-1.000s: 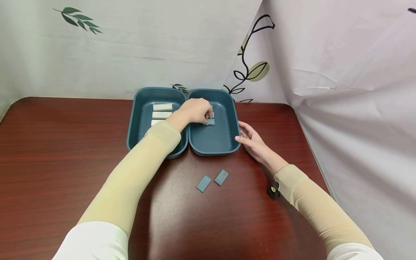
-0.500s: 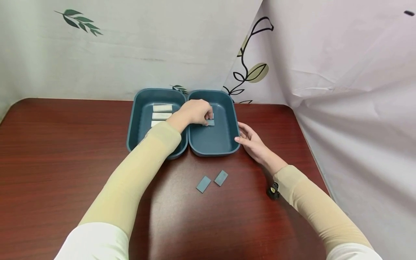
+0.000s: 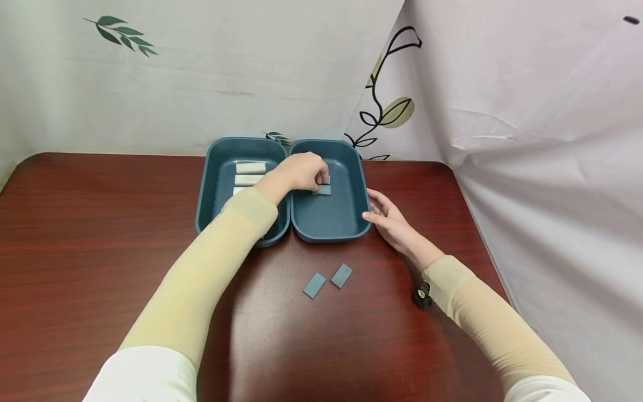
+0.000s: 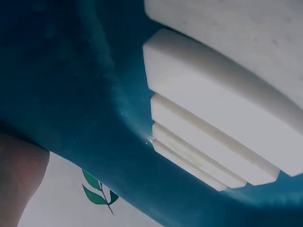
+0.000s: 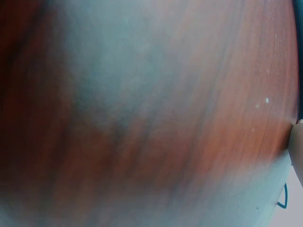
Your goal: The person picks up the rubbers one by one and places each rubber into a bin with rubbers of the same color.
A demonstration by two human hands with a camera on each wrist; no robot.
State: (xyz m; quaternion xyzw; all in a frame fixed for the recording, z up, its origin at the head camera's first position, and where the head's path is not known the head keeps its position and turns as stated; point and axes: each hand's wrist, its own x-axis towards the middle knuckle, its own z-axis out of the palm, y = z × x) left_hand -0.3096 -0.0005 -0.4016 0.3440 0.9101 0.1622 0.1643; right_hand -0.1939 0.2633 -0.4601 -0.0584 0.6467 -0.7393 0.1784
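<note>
In the head view my left hand (image 3: 303, 170) reaches into the right-hand blue tray (image 3: 331, 230). Its curled fingers and thumb pinch a small grey rectangular tile (image 3: 324, 190) near the tray's floor, covering the tile's left end. Just behind lies another grey piece (image 3: 329, 180), mostly hidden by the fingers. My right hand (image 3: 394, 223) grips the tray's right side, thumb at the rim and fingers along the outer wall. Two more grey tiles, a left one (image 3: 314, 285) and a right one (image 3: 341, 276), lie flat on the table in front of the trays.
A second blue tray (image 3: 202, 201) stands directly to the left, under my left forearm. White rectangular blocks (image 3: 250, 167) lie in a row inside it, and the left wrist view shows these blocks (image 4: 203, 132) close up. Patterned cloth (image 3: 201, 72) hangs behind the wooden table (image 3: 100, 234).
</note>
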